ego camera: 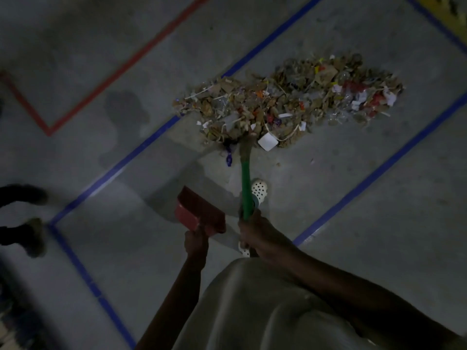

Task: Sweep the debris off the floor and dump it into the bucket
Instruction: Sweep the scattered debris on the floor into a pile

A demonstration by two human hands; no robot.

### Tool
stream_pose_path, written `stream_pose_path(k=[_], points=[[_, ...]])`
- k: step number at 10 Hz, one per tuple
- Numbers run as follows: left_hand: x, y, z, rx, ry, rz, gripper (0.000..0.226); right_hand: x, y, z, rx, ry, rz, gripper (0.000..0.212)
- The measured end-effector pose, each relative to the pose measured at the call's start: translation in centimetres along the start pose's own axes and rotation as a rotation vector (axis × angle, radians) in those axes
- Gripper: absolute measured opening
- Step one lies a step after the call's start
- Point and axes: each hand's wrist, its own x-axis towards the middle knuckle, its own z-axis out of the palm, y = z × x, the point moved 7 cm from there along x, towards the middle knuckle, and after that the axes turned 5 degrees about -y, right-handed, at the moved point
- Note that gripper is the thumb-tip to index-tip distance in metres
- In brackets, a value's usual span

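A long heap of debris (290,102), mostly dry leaves, paper scraps and bits of plastic, lies on the grey concrete floor ahead of me. My right hand (260,236) grips the green handle of a broom (246,185), and the broom's head reaches into the near edge of the heap. My left hand (195,242) holds a red dustpan (199,210) by its handle, lifted above the floor to the left of the broom. No bucket is in view.
Blue tape lines (141,145) frame the floor area around the heap, and a red tape line (121,69) runs at the upper left. Another person's dark shoes (30,223) stand at the left edge. My white perforated shoe (259,189) shows beside the broom handle.
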Motion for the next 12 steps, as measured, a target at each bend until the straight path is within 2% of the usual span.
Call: stream_pose_path(k=[1,2,3,4,5,6,7,8,9,10,11,12], points=[[1.3,2.3,-0.5,0.022,-0.023,-0.002,0.03,-3.4,-1.4,2.0,0.124,-0.13,-0.031,0.04],[2.9,4.7,-1.9,-0.059,-0.003,-0.114,0.046,-6.9,-4.7,4.8,0.298,-0.328,-0.063,0.019],[3.7,6.3,-3.2,-0.085,0.03,-0.136,0.061,-7.4,-7.4,6.2,0.349,-0.402,-0.082,0.023],[4.9,8.6,-4.8,-0.027,0.025,-0.094,0.057,-6.4,-11.0,8.8,0.317,-0.494,-0.068,0.024],[5.6,9.9,-6.3,-0.02,0.059,-0.074,0.053,-3.9,-13.1,10.2,0.264,-0.482,-0.04,0.022],[6.0,10.9,-7.8,-0.187,0.114,-0.136,0.055,1.7,-17.0,11.0,0.226,-0.418,-0.059,0.006],[6.6,11.3,-8.5,-0.221,0.128,-0.133,0.061,5.4,-19.4,10.4,0.264,-0.361,-0.027,0.022],[7.3,11.8,-10.0,-0.212,0.125,-0.101,0.062,8.3,-21.7,9.3,0.348,-0.271,-0.027,0.029],[8.8,12.3,-11.9,-0.209,0.117,-0.075,0.053,7.0,-21.6,10.6,0.368,-0.255,-0.006,0.029],[11.5,13.1,-14.1,-0.184,0.065,-0.06,0.041,2.5,-19.7,13.8,0.251,-0.262,-0.002,0.008],[14.4,14.5,-16.8,-0.114,0.038,-0.056,0.031,0.4,-20.4,16.7,0.241,-0.309,-0.051,0.013],[18.8,16.4,-22.0,-0.039,0.032,-0.03,0.023,-1.0,-24.9,22.6,0.242,-0.388,-0.108,0.013]])
